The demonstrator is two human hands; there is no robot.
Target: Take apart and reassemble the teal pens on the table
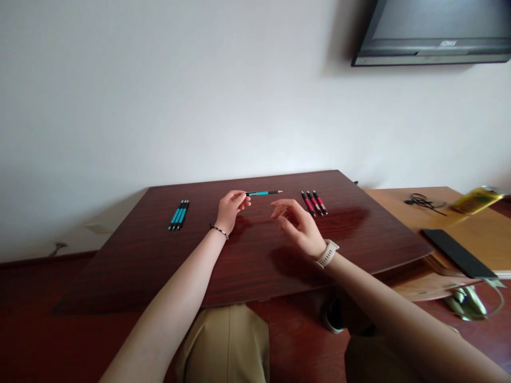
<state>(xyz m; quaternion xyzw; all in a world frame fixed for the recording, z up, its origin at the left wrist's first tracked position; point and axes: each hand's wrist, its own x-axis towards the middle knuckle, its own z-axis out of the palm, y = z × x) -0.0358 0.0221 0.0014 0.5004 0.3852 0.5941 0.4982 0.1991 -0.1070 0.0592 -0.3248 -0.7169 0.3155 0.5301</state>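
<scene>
My left hand (232, 208) pinches a teal-and-black pen (260, 193) by its black end, and the silver tip points right. The pen is held above the dark wooden table (247, 266). My right hand (295, 222), with a light watch on the wrist, hovers to the right of that pen, fingers curved and apart with nothing between them. Three teal pens (179, 215) lie side by side on the table's left part. On the right part, just beyond my right hand, lie three pink-and-black pens (314, 203) in a row.
A lower light-wood table (403, 210) adjoins on the right. It bears a black cable (423, 202), a yellow package (477, 200) and a flat black object (458, 253). A screen (435, 32) hangs on the wall at the upper right.
</scene>
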